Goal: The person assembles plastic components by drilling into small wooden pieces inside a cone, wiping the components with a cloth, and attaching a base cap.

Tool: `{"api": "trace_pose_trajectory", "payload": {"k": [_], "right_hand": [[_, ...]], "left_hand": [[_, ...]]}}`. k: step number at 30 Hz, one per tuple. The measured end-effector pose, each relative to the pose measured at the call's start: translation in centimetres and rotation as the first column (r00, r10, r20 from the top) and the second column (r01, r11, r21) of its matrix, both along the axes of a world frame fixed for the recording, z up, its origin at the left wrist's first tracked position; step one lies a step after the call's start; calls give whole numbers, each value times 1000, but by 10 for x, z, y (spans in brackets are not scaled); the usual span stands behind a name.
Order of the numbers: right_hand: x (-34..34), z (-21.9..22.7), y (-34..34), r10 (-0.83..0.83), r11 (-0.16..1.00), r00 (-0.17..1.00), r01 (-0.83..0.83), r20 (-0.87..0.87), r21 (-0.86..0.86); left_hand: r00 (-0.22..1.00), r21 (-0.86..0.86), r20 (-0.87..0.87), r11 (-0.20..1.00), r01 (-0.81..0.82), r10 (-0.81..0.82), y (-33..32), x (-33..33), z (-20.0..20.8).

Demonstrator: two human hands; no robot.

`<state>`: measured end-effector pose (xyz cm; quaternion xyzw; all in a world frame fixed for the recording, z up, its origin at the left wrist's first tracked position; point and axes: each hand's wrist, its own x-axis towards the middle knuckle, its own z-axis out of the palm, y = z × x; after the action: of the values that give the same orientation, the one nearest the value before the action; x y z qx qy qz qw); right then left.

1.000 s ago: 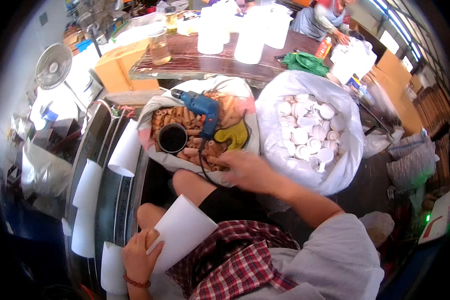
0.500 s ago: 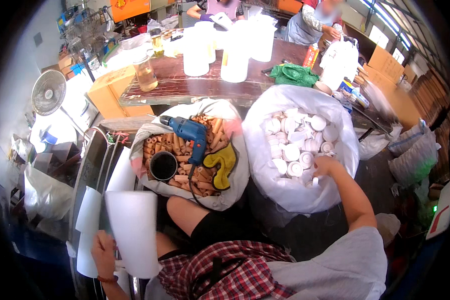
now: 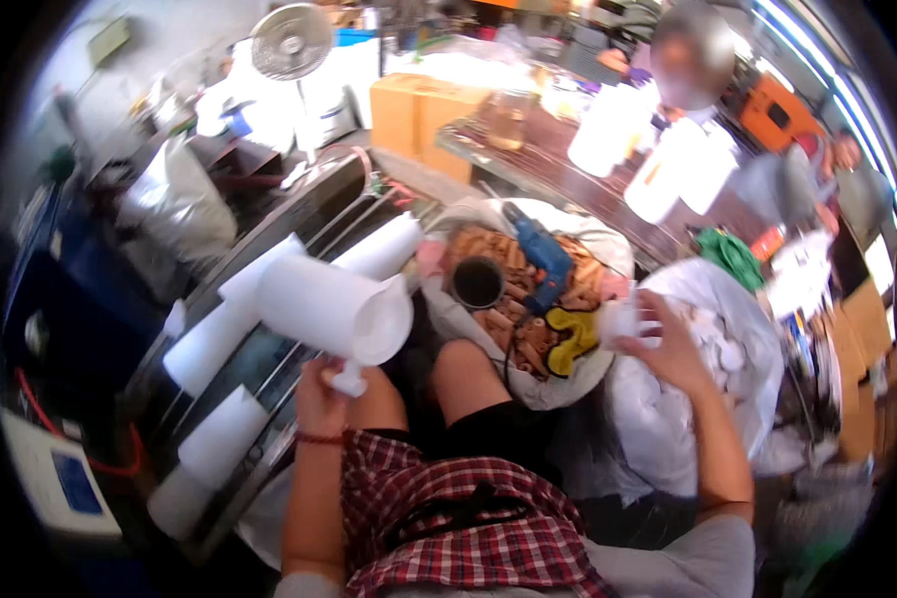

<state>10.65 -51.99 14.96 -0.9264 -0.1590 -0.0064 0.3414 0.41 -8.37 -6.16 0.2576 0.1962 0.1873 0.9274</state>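
Sitting: plaid shirt [image 3: 448, 518] and bare knee [image 3: 463, 374] lowest in view.
Left hand [image 3: 321, 394]: closed around the narrow end of a white paper cone [image 3: 334, 307], which tilts with its wide mouth up and right.
Right hand [image 3: 668, 344]: fingers pinched on a small white cap [image 3: 620, 321], above the white sack [image 3: 708, 399] of similar pieces.
Rack [image 3: 269, 339]: metal bars on the left, carrying more white cones.
Basin [image 3: 528, 299]: brown tubes, blue drill [image 3: 540, 261], black cup, yellow glove.
Room: dark table [image 3: 568, 174] with white jugs, cardboard boxes, a fan [image 3: 291, 42] farthest back.
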Motion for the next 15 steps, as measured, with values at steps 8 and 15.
{"api": "trace_pose_trajectory", "payload": {"k": [8,15], "right_hand": [[-5,-42,224,550,783,712,-621,436,27],[-17,-54,263,546,787,689,-617,476,-10]], "left_hand": [[975,-46,-12,974,-222,222,-44,-20,52],[954,-77,-19,951,-300,300,-38,-36,44]]}}
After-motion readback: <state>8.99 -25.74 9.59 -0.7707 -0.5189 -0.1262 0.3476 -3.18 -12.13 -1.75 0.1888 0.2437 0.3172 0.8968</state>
